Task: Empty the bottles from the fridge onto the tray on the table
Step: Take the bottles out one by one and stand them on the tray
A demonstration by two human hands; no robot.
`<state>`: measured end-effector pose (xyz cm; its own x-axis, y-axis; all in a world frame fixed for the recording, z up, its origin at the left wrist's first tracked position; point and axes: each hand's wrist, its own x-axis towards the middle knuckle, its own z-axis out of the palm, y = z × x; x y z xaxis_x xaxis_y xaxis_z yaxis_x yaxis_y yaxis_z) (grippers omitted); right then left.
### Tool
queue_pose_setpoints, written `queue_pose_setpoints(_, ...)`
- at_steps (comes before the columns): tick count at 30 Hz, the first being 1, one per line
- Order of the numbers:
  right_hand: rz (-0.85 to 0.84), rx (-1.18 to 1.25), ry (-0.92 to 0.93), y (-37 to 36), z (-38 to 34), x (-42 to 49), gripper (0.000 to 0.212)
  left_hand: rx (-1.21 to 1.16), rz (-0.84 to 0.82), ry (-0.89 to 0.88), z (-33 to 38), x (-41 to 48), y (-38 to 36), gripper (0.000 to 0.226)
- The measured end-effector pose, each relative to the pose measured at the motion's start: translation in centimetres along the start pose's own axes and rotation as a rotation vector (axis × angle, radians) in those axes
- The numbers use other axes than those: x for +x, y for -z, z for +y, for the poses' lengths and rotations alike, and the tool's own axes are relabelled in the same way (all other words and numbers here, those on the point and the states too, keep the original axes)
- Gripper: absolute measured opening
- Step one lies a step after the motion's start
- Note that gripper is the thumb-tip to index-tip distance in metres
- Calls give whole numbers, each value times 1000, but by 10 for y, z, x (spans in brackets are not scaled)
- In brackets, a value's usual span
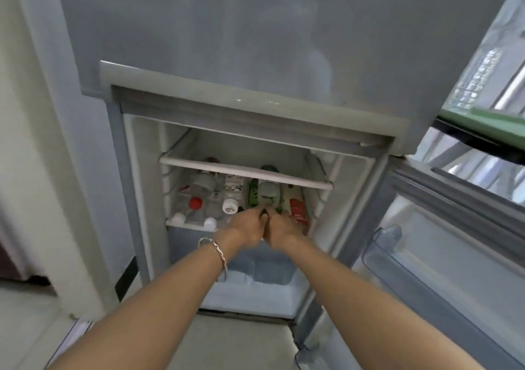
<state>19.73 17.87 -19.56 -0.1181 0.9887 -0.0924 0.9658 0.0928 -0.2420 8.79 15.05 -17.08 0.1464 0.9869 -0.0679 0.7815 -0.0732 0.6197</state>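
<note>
The fridge's lower compartment (142, 199) stands open. Several bottles lie on its lower shelf with their caps toward me: a clear bottle with a red cap (195, 203), a white bottle (230, 199), a green-labelled bottle (267, 194) and a red-labelled bottle (298, 210). My left hand (247, 227) and my right hand (282, 231) are side by side, fingers closed round the green-labelled bottle's dark cap end. My hands hide its neck. Neither the tray nor the table is in view.
A glass shelf with a white front bar (244, 170) runs just above the bottles. Below them is a pale drawer (255, 273). The fridge door (431, 256) hangs open at the right with its bins. A wall stands close on the left.
</note>
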Motion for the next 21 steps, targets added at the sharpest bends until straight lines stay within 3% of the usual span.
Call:
queue_pose_setpoints(4, -27, -28, 59, -12, 7, 20, 70, -6, 21, -21, -8, 7, -9, 35)
queue_pose_setpoints(7, 50, 81, 85, -20, 7, 22, 56, 0, 28, 8, -7, 10, -11, 37)
queue_pose_setpoints(11, 272, 7, 100, -22, 2, 6, 56, -38, 88, 34, -7, 15, -15, 38)
queue_pose_setpoints(15, 511, -94, 108, 10, 0, -14, 50, -35, 104, 12, 9, 10, -5, 57)
queue_pose_setpoints(19, 491, -203, 217, 49, 1, -41, 49, -50, 113, -20, 34, -3, 17, 52)
queue_pose_setpoints(21, 465, -235, 285, 68, 0, -64, 57, -57, 107, -54, 49, -16, 30, 62)
